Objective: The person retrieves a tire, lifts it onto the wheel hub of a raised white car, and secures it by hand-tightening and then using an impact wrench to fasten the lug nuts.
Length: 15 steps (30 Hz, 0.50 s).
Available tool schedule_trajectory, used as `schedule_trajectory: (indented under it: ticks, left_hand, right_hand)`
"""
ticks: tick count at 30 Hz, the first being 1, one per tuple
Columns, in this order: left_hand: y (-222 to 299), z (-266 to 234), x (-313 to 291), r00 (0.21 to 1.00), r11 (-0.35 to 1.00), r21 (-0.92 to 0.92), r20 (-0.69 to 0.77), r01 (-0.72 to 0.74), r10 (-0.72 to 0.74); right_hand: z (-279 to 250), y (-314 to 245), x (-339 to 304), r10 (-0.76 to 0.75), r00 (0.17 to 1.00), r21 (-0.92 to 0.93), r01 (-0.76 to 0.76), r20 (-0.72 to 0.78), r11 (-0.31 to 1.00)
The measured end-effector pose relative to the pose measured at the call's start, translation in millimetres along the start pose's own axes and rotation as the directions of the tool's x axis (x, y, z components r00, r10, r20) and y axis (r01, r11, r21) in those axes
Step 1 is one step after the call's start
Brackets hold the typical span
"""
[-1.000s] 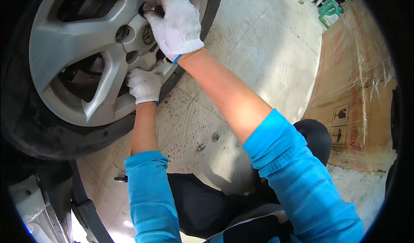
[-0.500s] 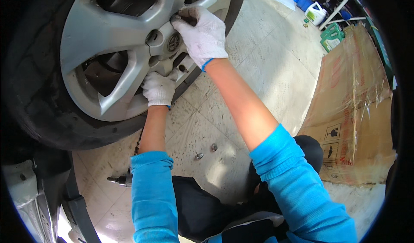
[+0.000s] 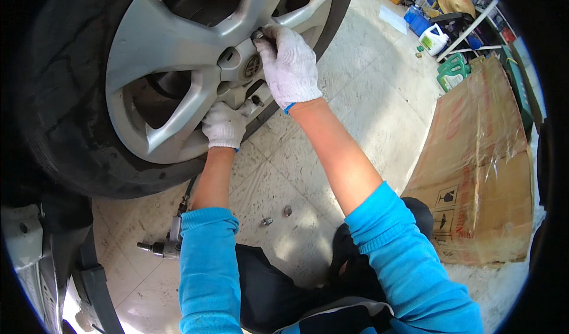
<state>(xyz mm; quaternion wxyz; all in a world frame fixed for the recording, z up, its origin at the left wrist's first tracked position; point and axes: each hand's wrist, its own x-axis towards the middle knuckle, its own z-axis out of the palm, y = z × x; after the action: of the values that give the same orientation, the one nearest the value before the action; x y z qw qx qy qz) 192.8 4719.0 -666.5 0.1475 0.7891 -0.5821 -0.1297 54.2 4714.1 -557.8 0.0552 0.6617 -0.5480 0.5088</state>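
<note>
A silver alloy wheel (image 3: 160,43) with a black tire (image 3: 65,103) fills the upper left. My left hand (image 3: 224,126), in a white knitted glove, is closed on a lower spoke near the rim; its fingertips are partly hidden. In the same kind of glove, my right hand (image 3: 293,67) pinches a dark metal lug nut (image 3: 257,34) at the hub, just above the round center cap (image 3: 252,67). Whether the nut sits on a stud is hidden. Two more lug nuts, one nearer the wheel (image 3: 287,211) and one beside it (image 3: 267,221), lie on the floor.
An impact wrench (image 3: 168,247) with a hose rests on the floor left of my left forearm. Flattened cardboard (image 3: 468,186) leans at the right. Green jugs (image 3: 453,72), a white jug (image 3: 433,40) and a metal rack (image 3: 468,29) stand at the back right.
The view has shifted, so the wheel sits a little farther right. My right fingers are still at the hub, with the lug nut now showing at their tips. The left hand keeps its place on the spoke.
</note>
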Motion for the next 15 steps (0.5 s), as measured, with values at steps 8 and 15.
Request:
schedule_trajectory:
  ticks: [8, 15]
  left_hand:
    - [-5.3, 6.3, 1.5, 0.995, 0.996, 0.047, -0.062, -0.076, 0.079]
    - [-5.4, 1.1, 0.4, 0.998, 0.997, -0.033, -0.005, -0.068, 0.068]
  right_hand:
    - [-5.0, -14.2, 5.5, 0.207, 0.965, -0.233, -0.166, 0.163, 0.958]
    - [-4.5, 5.7, 17.0, 0.136, 0.926, -0.258, -0.044, 0.352, 0.965]
